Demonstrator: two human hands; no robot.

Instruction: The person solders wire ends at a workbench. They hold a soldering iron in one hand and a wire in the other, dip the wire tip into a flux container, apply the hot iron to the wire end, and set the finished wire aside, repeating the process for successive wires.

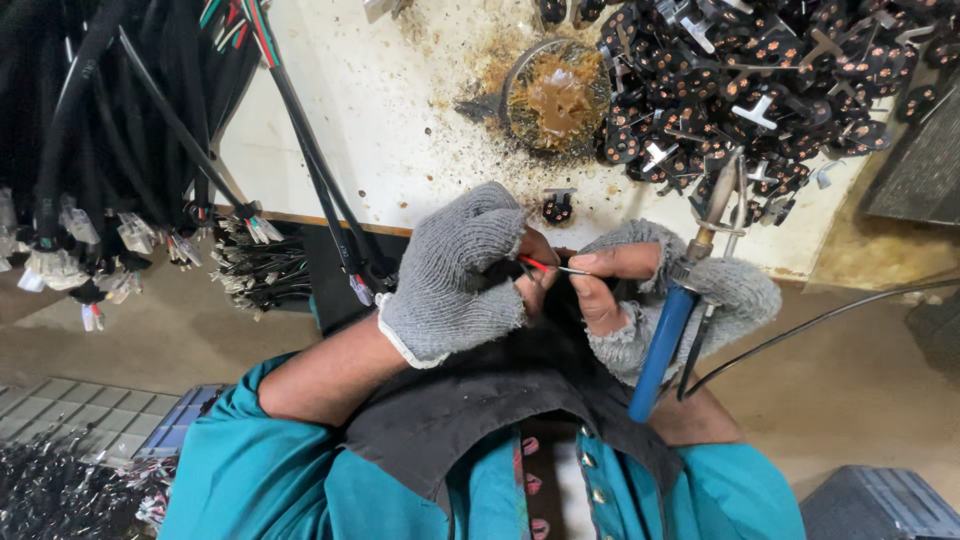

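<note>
Teal sleeves (300, 470) fill the bottom of the frame. Left hand (455, 275), in a grey glove w/ bare fingertips, is closed around a black cable end at center. Right hand (640, 285) pinches a thin red wire (537, 264) & also holds a blue-handled soldering iron (665, 335). Black plug parts (760, 80) pile up at upper right, next to a brown tin (555, 95) on the white table (400, 130).

You have two gloved hands, left hand (455, 275) and right hand (665, 290), one blue soldering iron (665, 345), one flux tin (555, 95), one lone plug (557, 207) beside a heap of plugs (760, 90) too many to count.
</note>
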